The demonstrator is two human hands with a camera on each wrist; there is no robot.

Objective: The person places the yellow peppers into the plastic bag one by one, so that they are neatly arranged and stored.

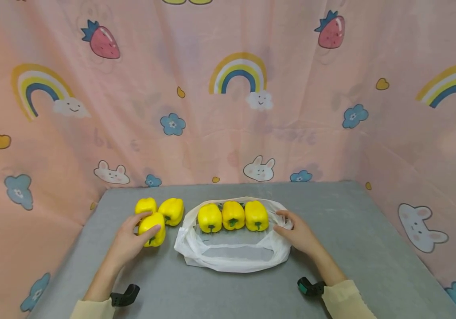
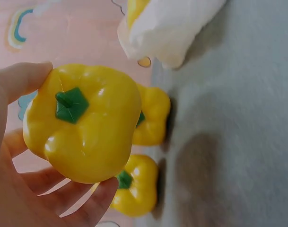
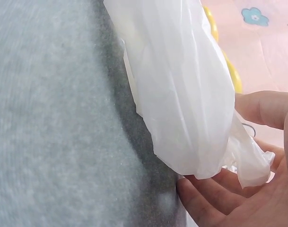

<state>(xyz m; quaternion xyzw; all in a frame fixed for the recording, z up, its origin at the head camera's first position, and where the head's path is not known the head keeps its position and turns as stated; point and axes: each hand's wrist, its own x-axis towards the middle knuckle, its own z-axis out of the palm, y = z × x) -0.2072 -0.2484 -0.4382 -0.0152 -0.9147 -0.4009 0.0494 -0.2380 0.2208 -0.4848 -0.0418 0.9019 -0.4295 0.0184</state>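
Note:
My left hand (image 1: 127, 238) grips a yellow bell pepper (image 2: 94, 127) between thumb and fingers, its green stem facing the wrist camera. Just beyond it, two more yellow peppers, one at the left (image 1: 146, 205) and one at the right (image 1: 173, 210), rest on the table. A white plastic bag (image 1: 231, 266) lies with its mouth spread wide. Three yellow peppers stand in a row at the bag's far side: left (image 1: 209, 216), middle (image 1: 233, 212) and right (image 1: 256, 213). My right hand (image 1: 301, 235) holds the bag's right side, its thumb and fingers on either side of the plastic.
The grey table (image 1: 235, 294) runs back to a pink printed curtain (image 1: 220, 146), which also hangs along both sides. A black strap device (image 1: 125, 296) sits on the left wrist and another (image 1: 310, 287) on the right.

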